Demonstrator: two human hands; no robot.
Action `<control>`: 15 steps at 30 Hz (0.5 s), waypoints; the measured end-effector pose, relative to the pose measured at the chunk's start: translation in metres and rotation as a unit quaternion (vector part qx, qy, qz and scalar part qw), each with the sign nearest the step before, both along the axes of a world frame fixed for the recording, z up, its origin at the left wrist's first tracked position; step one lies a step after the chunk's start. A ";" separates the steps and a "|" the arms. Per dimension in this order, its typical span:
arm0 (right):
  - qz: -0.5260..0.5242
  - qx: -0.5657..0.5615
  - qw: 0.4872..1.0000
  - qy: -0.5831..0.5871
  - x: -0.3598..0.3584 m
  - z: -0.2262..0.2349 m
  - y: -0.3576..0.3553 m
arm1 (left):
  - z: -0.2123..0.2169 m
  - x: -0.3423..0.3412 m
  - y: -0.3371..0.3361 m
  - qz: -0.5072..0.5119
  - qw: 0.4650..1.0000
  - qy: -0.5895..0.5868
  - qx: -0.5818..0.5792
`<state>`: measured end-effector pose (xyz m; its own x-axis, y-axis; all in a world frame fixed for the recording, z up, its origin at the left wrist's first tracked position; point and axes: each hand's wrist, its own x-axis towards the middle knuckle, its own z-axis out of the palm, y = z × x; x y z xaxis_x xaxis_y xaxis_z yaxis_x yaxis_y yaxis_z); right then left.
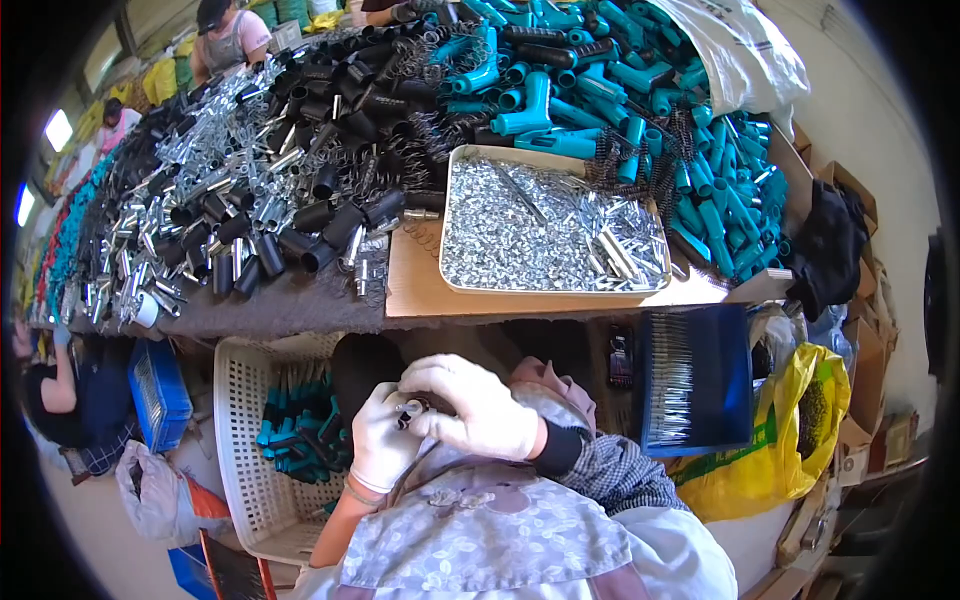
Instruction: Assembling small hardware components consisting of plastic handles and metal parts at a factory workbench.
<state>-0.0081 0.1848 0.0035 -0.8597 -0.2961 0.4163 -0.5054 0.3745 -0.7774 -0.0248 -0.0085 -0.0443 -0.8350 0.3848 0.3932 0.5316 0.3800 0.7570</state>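
Observation:
Above my lap, my left hand [383, 445] and my right hand [475, 405], both in white gloves, come together with fingers closed around a small metal tube-like part [409, 411]. Its shiny round end shows between the thumbs; the rest is hidden by my fingers. Just beyond the hands, on the table edge, stands a shallow cream tray [555, 288] full of tiny silvery pieces [520, 225], with several longer metal pins [617, 252] at its right side.
Teal pistol-shaped housings [537, 108] heap at the back right. Black sleeves [268, 254], springs and metal tubes pile up left. A white basket [232, 450] with teal-and-black tools sits left of my lap; a blue bin [722, 375] with thin metal rods sits right. Other people [232, 40] work far left.

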 end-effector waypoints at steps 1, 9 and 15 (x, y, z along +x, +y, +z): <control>0.012 -0.011 1.000 0.011 -0.006 0.008 0.008 | 0.003 0.005 0.003 0.018 0.999 -0.041 0.002; -0.359 0.303 0.855 0.219 -0.122 0.058 0.095 | 0.019 0.009 0.014 -0.032 0.996 -0.082 0.006; -0.345 0.446 0.815 0.130 -0.172 0.066 0.126 | 0.030 0.003 0.018 -0.100 0.990 -0.071 -0.066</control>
<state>-0.1797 0.3107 0.0698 -0.8665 -0.0645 0.4950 -0.0396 0.9974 0.0607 -0.0214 0.0096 -0.0147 -0.7797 0.5888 0.2129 0.4984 0.3780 0.7802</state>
